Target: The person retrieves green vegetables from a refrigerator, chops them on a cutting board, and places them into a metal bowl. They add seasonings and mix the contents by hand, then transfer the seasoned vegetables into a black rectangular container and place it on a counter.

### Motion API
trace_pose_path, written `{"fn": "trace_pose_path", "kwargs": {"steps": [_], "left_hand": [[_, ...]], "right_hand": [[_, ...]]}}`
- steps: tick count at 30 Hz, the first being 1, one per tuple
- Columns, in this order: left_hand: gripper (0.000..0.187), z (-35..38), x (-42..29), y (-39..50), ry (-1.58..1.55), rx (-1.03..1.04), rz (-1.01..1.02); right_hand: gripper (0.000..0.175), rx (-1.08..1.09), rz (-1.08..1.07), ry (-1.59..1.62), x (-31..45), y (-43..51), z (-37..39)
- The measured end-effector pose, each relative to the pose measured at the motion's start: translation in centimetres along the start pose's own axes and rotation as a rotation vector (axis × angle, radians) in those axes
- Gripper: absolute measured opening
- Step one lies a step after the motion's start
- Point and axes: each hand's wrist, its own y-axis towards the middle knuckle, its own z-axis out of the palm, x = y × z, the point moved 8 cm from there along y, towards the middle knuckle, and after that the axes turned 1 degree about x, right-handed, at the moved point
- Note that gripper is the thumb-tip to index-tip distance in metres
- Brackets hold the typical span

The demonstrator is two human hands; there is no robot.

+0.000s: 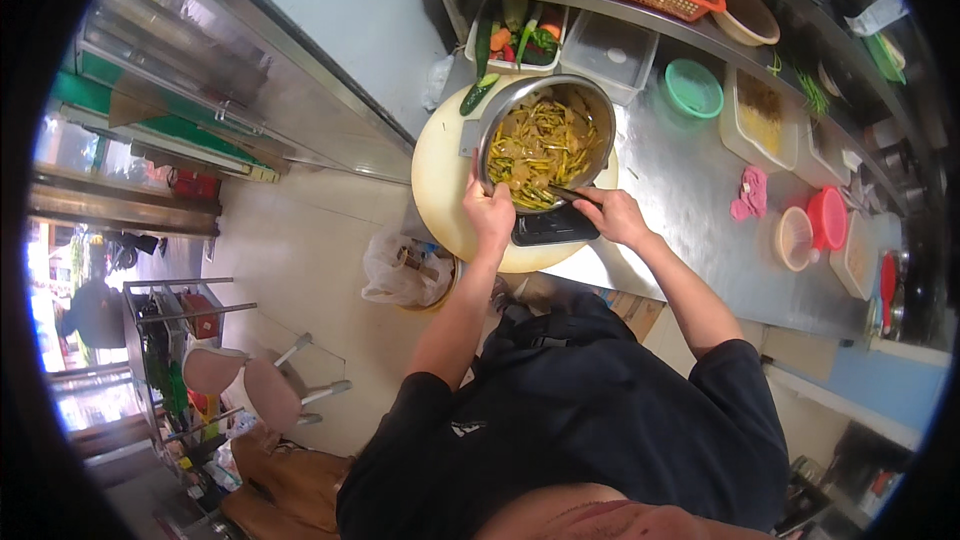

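Observation:
A deep stainless steel pot (604, 101) holds yellow-green vegetable strips (544, 139) in a brownish, wet mix. It is tilted above a round cutting board (439, 157). My left hand (489, 211) grips the pot's near-left rim, thumb inside. In my right hand (613, 214) is the dark handle of a utensil (574, 195), whose far end is hidden among the strips. A black flat device (551, 229), perhaps a kitchen scale, lies below the pot on the board. Left of the pot, a metal blade (468, 138) is partly covered, and a cut cucumber (478, 94) rests near the board's far edge.
Behind the board stand a tub of vegetables (517, 41) and a clear plastic container (609, 52). A green bowl (694, 88), a pink cloth (750, 193) and several baskets and tubs sit along the steel counter (675, 165). A bagged bin (409, 270) stands on the floor at left.

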Motion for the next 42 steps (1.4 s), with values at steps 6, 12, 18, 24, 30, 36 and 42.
{"fn": "trace_pose_path", "kwargs": {"steps": [6, 12, 18, 24, 30, 36, 42], "left_hand": [[0.047, -0.1, -0.4, -0.1, 0.029, 0.009, 0.049], [0.051, -0.1, 0.4, 0.1, -0.017, 0.0, 0.059], [0.05, -0.9, 0.6, -0.2, 0.005, -0.017, 0.04], [0.04, -1.4, -1.8, -1.3, 0.069, -0.07, 0.114], [0.028, -1.0, -4.9, -1.5, 0.141, -0.083, 0.34], [0.027, -0.7, -4.9, -1.8, 0.17, -0.111, 0.374], [0.026, -1.3, -4.1, -2.0, 0.154, -0.124, 0.378]], "right_hand": [[0.031, -0.038, 0.068, 0.005, 1.2, -1.7, -1.5], [0.033, -0.079, 0.342, 0.571, 5.2, -0.1, 3.6], [0.028, -0.144, 0.233, -0.038, 3.6, -2.6, 2.7], [0.03, -0.21, 0.029, -0.121, 1.3, -2.9, -3.7], [0.028, -0.335, 0.017, -0.413, 0.7, -1.9, -3.1], [0.028, -0.277, 0.06, -0.247, -0.1, -4.2, -0.5], [0.032, -0.284, 0.07, -0.088, -0.1, -5.9, -3.1]]}}
